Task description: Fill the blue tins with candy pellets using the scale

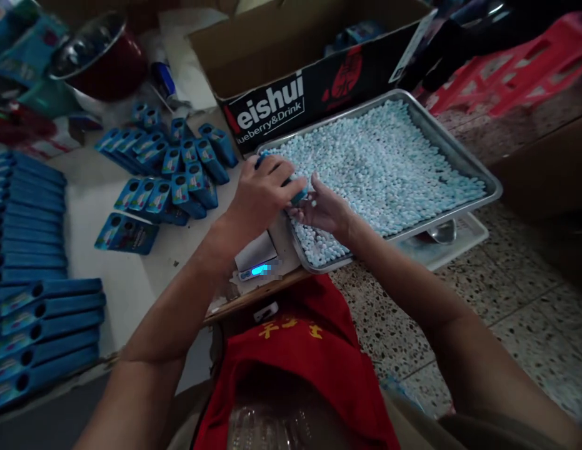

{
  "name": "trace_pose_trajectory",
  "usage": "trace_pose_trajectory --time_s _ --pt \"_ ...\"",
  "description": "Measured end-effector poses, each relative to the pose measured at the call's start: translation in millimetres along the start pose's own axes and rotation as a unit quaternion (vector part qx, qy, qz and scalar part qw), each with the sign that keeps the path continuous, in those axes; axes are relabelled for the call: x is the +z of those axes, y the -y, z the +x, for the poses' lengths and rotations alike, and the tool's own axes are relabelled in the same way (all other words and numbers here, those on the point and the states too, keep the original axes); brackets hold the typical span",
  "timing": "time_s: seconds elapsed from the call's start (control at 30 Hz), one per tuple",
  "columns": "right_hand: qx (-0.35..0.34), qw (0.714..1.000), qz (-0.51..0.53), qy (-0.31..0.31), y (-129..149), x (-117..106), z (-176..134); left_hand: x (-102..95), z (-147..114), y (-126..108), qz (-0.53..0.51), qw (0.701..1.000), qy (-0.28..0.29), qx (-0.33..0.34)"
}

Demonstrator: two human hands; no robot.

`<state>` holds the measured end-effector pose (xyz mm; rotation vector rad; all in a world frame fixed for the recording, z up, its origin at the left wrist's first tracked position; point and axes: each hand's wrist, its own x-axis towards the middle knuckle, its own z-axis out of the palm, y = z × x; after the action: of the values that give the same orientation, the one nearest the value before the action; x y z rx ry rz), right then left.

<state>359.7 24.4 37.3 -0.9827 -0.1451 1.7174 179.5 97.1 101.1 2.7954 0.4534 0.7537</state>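
My left hand (265,190) is wrapped over a small blue box (299,196), tilted above the near left corner of a metal tray (473,159). Most of that box is hidden by my fingers. Just under its end my right hand (321,206) is palm up with the fingers spread, and a pale pellet seems to rest by the fingertips. A layer of small pale blue and white pellets (366,162), looking like candies, covers the tray. Below my left hand a small scale (257,270) with a lit blue display sits at the table edge.
Several blue boxes with round holes (152,194) stand grouped on the white table (89,209); more line its left side (47,319). Behind the tray is an open carton (291,106). A red bowl (117,69) stands at back left. The tray overhangs a white tray (469,237) holding a metal scoop (444,232).
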Motion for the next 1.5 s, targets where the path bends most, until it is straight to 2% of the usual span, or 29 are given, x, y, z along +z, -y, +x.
trace_pose_trajectory --time_s 0.1,0.2,0.37,0.43,0.53,0.63,0.73,0.8,0.9,1.07,1.2,1.33,1.43,1.5 --pt "0.035 0.995 0.081 -0.038 2 0 3 6.8 -3 11 0.009 0.999 -0.019 -0.049" --pt "0.038 0.993 0.102 -0.046 2 1 4 8.7 -10 18 0.002 0.994 -0.056 -0.096" --pt "0.027 0.995 0.082 -0.046 1 0 5 14.3 -24 21 -0.117 0.973 -0.11 -0.165" --pt "0.021 0.996 0.071 -0.044 3 -3 3 17.3 -40 21 -0.179 0.948 -0.156 -0.213" --pt "-0.01 0.998 0.042 -0.049 5 -6 -1 19.5 -78 14 -0.268 0.889 -0.21 -0.305" --pt "-0.041 0.997 -0.007 -0.058 5 -4 -5 20.9 -120 4 -0.324 0.837 -0.228 -0.378" --pt "-0.054 0.996 -0.044 -0.057 2 1 -7 25.9 -150 -7 -0.338 0.812 -0.228 -0.419" --pt "-0.072 0.993 -0.071 -0.059 0 1 -7 30.9 -159 -11 -0.344 0.808 -0.224 -0.424" --pt "-0.113 0.983 -0.131 -0.067 0 -3 -4 35.8 -163 -13 -0.342 0.817 -0.214 -0.412" --pt "-0.148 0.958 -0.234 -0.074 6 -17 0 25.9 -169 -12 -0.305 0.832 -0.242 -0.395" --pt "-0.15 0.954 -0.246 -0.079 9 -25 3 12.3 -185 -11 -0.285 0.832 -0.258 -0.399" --pt "-0.17 0.947 -0.258 -0.09 6 -29 8 10.5 -199 -14 -0.303 0.818 -0.245 -0.423" --pt "-0.19 0.933 -0.291 -0.091 1 -30 9 12.0 -198 -19 -0.282 0.815 -0.251 -0.439" --pt "-0.18 0.94 -0.277 -0.085 0 -29 8 10.7 -194 -21 -0.259 0.821 -0.267 -0.434"
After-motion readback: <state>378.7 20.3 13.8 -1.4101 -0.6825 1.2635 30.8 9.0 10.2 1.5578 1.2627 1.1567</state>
